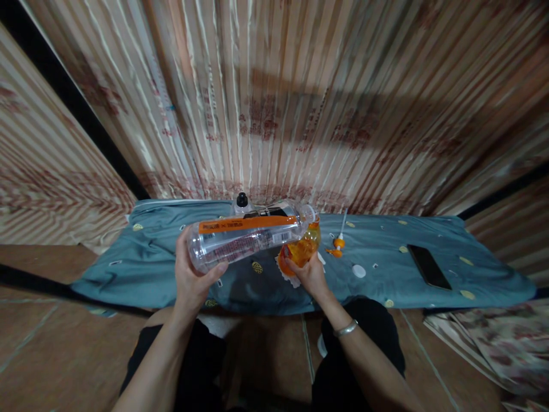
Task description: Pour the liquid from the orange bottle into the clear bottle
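My left hand (191, 280) is wrapped round the base of a large clear plastic bottle (249, 243) with an orange-edged label. The bottle lies tilted almost level, its neck pointing right, at the mouth of an orange see-through bottle (309, 243). Around the orange bottle's body my right hand (311, 274) is closed, with that bottle leaning a little. Some liquid seems to be inside it. Under it a pale scalloped paper or cloth (294, 280) shows in part. An orange pump top with a white tube (338, 243) lies to its right.
A teal patterned cloth (381, 286) covers the low surface. On it are a white round cap (359, 271) and a dark phone (429, 266). Behind the clear bottle stands a bottle with a black cap (242, 199). Striped curtains (274, 103) hang at the back, with dark poles at the sides.
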`<state>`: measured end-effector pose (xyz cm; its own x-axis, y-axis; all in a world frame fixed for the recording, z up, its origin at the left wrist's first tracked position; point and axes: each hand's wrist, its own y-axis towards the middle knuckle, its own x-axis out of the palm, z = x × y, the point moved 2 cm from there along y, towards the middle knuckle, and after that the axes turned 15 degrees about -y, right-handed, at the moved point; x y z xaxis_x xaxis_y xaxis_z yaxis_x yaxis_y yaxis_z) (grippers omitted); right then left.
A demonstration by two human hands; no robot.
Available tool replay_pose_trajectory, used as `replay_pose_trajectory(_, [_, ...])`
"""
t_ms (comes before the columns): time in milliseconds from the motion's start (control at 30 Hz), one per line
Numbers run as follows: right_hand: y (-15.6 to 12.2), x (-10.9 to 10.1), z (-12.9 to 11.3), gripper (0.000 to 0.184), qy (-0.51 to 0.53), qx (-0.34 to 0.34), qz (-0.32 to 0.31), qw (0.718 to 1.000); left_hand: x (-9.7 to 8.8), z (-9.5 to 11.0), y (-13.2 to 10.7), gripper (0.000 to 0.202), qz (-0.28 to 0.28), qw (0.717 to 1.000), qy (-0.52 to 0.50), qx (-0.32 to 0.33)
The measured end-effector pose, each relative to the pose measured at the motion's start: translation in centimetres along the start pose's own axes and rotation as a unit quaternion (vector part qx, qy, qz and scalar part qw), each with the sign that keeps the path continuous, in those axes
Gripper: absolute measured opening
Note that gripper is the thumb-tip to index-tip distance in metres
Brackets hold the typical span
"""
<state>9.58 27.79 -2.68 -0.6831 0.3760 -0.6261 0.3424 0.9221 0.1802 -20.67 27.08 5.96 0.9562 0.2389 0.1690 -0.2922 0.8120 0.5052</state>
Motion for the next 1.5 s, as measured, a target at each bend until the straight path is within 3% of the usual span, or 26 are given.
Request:
replay_pose_trajectory(567, [0.0,0.0,-0.1,0.072,0.009,-0.012,0.006,1.000,0.2,0.6,-0.1,0.093,0.002,0.999,0.019,0.029])
replay_pose_trajectory(1167, [0.0,0.0,-0.3,0.078,0.018,-0.007,-0.003,1.000,0.2,1.1,0.0,0.090,0.003,0.999,0.022,0.034])
replay_pose_trajectory(1500, [0.1,0.0,-0.4,0.076,0.015,-0.008,0.003,1.000,-0.2,0.5,-0.1,0.091,0.000,0.999,0.022,0.027])
